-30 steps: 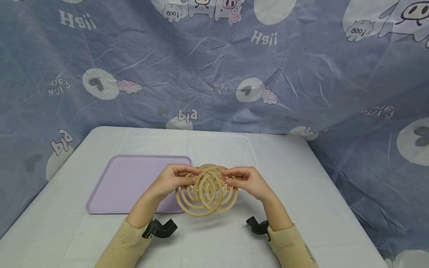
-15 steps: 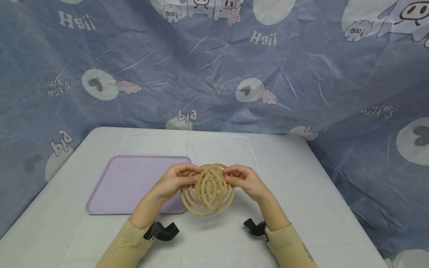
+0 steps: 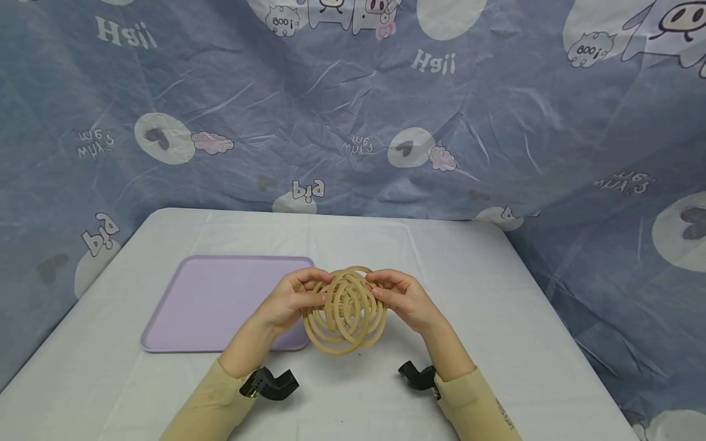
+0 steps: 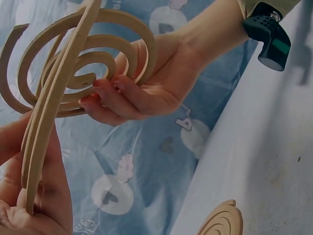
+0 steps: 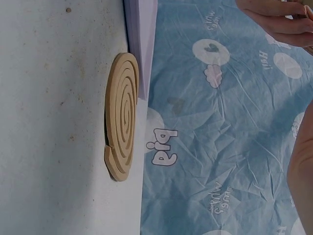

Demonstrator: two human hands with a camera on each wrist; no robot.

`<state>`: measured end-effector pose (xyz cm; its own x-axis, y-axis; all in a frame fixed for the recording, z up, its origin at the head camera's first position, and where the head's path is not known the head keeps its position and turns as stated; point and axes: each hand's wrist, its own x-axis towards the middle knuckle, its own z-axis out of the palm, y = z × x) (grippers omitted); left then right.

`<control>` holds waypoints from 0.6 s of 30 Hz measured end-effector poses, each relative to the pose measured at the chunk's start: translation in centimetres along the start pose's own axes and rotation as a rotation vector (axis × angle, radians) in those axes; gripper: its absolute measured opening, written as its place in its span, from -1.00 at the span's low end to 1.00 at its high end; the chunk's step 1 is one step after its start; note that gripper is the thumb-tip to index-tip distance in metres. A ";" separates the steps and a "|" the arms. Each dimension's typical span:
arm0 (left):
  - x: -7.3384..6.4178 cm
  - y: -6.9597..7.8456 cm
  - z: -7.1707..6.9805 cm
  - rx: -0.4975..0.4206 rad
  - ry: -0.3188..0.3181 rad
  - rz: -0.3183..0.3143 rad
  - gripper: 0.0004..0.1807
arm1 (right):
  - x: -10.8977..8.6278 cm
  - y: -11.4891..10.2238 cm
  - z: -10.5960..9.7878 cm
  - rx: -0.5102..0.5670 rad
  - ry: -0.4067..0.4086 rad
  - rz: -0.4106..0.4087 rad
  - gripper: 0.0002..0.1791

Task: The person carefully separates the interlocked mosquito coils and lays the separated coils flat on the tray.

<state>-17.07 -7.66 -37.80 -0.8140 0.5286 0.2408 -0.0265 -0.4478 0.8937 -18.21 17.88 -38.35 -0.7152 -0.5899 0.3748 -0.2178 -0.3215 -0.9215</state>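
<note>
Two tan mosquito coils are held in the air above the table, their spirals overlapping and crossing. My left hand (image 3: 295, 297) pinches one coil (image 4: 54, 105), seen almost edge-on in the left wrist view. My right hand (image 3: 405, 298) holds the other coil (image 4: 128, 20) by its rings, fingertips close to its inner turns. Whether the two are still interlocked, I cannot tell. A further coil (image 5: 122, 115) lies flat on the table below the hands, near the tray's edge; in the head view the held coils cover much of that spot.
A lilac tray (image 3: 220, 300) lies left of the hands on the white-covered table (image 3: 469, 294). Small crumbs and specks dot the cloth below the hands. A blue printed curtain (image 3: 342, 110) hangs behind and at the sides. Black camera mounts (image 3: 270, 384) sit on both wrists.
Both hands have come slightly closer together, the left one shifting right and a little up. The held coils have turned and now overlap in a narrower outline.
</note>
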 end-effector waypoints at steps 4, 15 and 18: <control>0.0 0.1 0.2 0.032 0.042 -0.022 -0.54 | -0.1 -0.3 0.0 -0.039 -0.019 0.008 -0.64; -0.1 0.4 0.0 0.224 0.068 0.001 -0.59 | -0.2 -0.7 -0.3 -0.149 -0.011 0.015 -0.66; -0.1 0.6 0.0 0.252 0.067 -0.006 -0.63 | -0.2 -0.9 -0.4 -0.168 -0.011 0.007 -0.66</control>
<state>-16.95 -7.97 -37.29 -0.8509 0.4783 0.2172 0.1074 -0.2463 0.9632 -18.13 18.60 -37.66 -0.7100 -0.5998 0.3690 -0.3216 -0.1900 -0.9276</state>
